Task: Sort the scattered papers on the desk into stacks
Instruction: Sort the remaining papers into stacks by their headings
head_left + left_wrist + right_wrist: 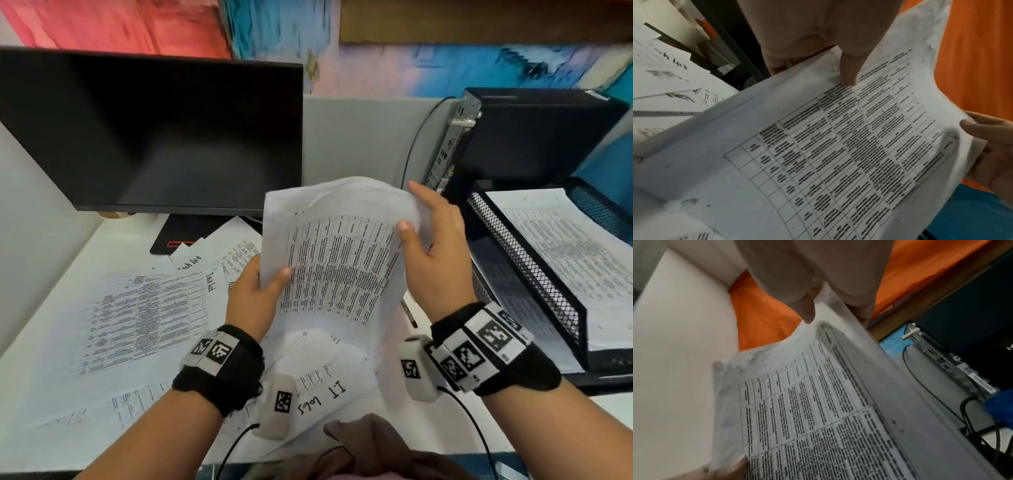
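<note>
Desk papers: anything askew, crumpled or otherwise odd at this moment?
Yes. The loose sheets on the desk overlap at mixed angles, unsorted. The printed table sheet, held by the left hand and right hand, bows, with a wrinkled far edge.

Black wristbands with checkered markers

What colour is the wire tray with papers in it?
Black. The mesh tray shows best in the head view.
</note>
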Tool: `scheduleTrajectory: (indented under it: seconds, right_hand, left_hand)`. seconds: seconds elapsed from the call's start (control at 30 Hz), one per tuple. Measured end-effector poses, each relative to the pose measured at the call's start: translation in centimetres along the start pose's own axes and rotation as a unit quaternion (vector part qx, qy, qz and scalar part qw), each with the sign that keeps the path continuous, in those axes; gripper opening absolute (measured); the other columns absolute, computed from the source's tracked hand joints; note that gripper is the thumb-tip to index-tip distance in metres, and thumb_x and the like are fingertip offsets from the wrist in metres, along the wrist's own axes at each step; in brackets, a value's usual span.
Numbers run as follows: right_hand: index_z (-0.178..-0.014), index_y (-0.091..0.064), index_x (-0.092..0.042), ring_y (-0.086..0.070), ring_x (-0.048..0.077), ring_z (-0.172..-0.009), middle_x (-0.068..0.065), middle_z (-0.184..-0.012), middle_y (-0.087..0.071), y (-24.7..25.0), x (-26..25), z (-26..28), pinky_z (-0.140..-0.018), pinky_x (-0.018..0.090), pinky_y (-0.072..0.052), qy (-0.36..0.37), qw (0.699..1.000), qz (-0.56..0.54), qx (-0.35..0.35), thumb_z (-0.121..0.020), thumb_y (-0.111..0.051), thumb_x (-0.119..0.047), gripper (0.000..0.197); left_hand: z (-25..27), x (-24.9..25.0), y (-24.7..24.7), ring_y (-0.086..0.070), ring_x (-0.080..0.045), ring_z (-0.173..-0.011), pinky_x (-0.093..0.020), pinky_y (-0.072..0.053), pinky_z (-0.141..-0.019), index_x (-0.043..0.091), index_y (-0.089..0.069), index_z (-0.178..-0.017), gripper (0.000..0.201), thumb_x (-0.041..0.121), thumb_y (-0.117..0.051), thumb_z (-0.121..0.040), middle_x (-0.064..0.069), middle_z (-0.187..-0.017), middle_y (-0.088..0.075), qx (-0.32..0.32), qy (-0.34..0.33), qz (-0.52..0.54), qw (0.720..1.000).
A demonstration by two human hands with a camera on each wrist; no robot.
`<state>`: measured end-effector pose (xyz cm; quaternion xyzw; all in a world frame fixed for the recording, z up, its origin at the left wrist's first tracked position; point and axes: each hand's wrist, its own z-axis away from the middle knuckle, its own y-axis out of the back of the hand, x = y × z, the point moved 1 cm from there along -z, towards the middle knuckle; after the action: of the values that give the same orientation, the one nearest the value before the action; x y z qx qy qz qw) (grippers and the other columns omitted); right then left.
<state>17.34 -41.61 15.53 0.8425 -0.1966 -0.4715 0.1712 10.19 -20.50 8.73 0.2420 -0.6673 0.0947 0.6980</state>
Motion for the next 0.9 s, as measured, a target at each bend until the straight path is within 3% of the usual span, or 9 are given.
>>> scheduleTrajectory:
  seconds: [0.1,0.2,0.27,0.33,0.5,0.57,0.63,0.73,0.9]
  right_hand:
    - [-0.126,-0.037,-0.037,-0.052,0.013,-0.115,-0.001,-0.129,-0.047,-0.2,0.0,0.3,-0.098,0.042,-0.047,-0.024,0.994,-0.103,0.041,-0.092,-0.053,-0.012,0.046]
    - [-0.130,-0.034,-0.032,-0.060,0.007,-0.102,-0.003,-0.116,-0.057,-0.6,0.9,1.0,-0.091,0.030,-0.052,-0.091,0.970,-0.222,0.037,-0.091,-0.055,-0.003,0.053]
    - [-0.127,-0.042,-0.027,-0.060,0.002,-0.099,-0.011,-0.109,-0.060,-1.6,2.1,2.1,-0.090,0.032,-0.051,-0.140,0.970,-0.200,-0.012,-0.092,-0.054,-0.007,0.042]
    - [-0.118,-0.049,-0.036,-0.058,0.004,-0.109,-0.013,-0.115,-0.061,-2.7,3.2,3.5,-0.100,0.038,-0.046,-0.176,0.964,-0.191,-0.050,-0.094,-0.051,-0.009,0.035]
    - [-0.110,-0.046,-0.044,-0.055,0.002,-0.111,-0.016,-0.115,-0.059,-3.6,4.0,4.8,-0.096,0.028,-0.044,-0.193,0.957,-0.217,-0.028,-0.095,-0.047,-0.005,0.042]
    - [-0.119,-0.044,-0.041,-0.053,-0.002,-0.112,-0.020,-0.117,-0.057,-3.9,4.7,5.3,-0.093,0.021,-0.043,-0.207,0.952,-0.220,-0.056,-0.095,-0.047,-0.004,0.045]
    - [-0.134,-0.040,-0.031,-0.052,-0.004,-0.111,-0.021,-0.120,-0.055,-4.3,5.8,5.8,-0.092,0.015,-0.041,-0.245,0.943,-0.195,-0.110,-0.094,-0.045,0.000,0.051]
    - [-0.140,-0.038,-0.022,-0.048,0.009,-0.118,-0.009,-0.128,-0.053,-4.7,7.3,6.6,-0.101,0.024,-0.036,-0.288,0.934,-0.123,-0.173,-0.094,-0.042,0.001,0.052]
    - [-0.139,-0.040,-0.022,-0.047,0.012,-0.115,-0.003,-0.128,-0.054,-4.8,8.1,6.8,-0.095,0.023,-0.033,-0.293,0.932,-0.041,-0.211,-0.094,-0.041,-0.002,0.049]
  left_hand:
    - [0.0,-0.3,0.0,-0.056,0.010,-0.091,-0.014,-0.043,-0.074,0.034,-0.058,-0.109,0.017,0.026,-0.053,-0.096,0.023,-0.096,-0.063,0.003,0.011,0.012,1.000]
    - [-0.3,-0.6,0.3,-0.061,0.002,-0.101,-0.024,-0.046,-0.088,0.035,-0.060,-0.111,0.022,0.021,-0.052,-0.096,0.019,-0.104,-0.067,0.032,0.016,0.063,0.997]
    - [-0.3,-0.4,0.5,-0.061,-0.005,-0.109,-0.031,-0.046,-0.096,0.028,-0.059,-0.122,0.028,0.020,-0.053,-0.096,0.012,-0.115,-0.067,0.040,0.011,0.103,0.994]
    - [-0.3,0.2,0.6,-0.061,-0.005,-0.111,-0.029,-0.046,-0.096,0.029,-0.057,-0.124,0.030,0.017,-0.052,-0.096,0.011,-0.118,-0.067,0.031,-0.005,0.138,0.990]
    - [0.2,0.3,0.3,-0.060,-0.006,-0.112,-0.026,-0.050,-0.091,0.021,-0.047,-0.134,0.040,0.017,-0.053,-0.094,0.011,-0.120,-0.065,-0.005,-0.036,0.144,0.989]
    - [0.3,-0.5,0.2,-0.059,-0.002,-0.112,-0.022,-0.049,-0.091,0.022,-0.044,-0.136,0.043,0.020,-0.054,-0.094,0.012,-0.121,-0.064,-0.001,-0.025,0.132,0.991]
    - [0.3,-1.7,0.1,-0.061,0.000,-0.108,-0.027,-0.048,-0.092,0.029,-0.047,-0.130,0.037,0.023,-0.055,-0.095,0.013,-0.117,-0.065,-0.004,0.003,0.118,0.993]
    - [0.2,-3.3,-0.1,-0.061,0.000,-0.102,-0.028,-0.048,-0.089,0.041,-0.049,-0.111,0.024,0.022,-0.052,-0.097,0.018,-0.107,-0.065,-0.024,0.051,0.081,0.995]
    - [0.2,-3.9,-0.9,-0.057,0.001,-0.097,-0.020,-0.043,-0.086,0.037,-0.048,-0.124,0.030,0.021,-0.048,-0.099,0.023,-0.104,-0.059,-0.045,0.075,0.032,0.996]
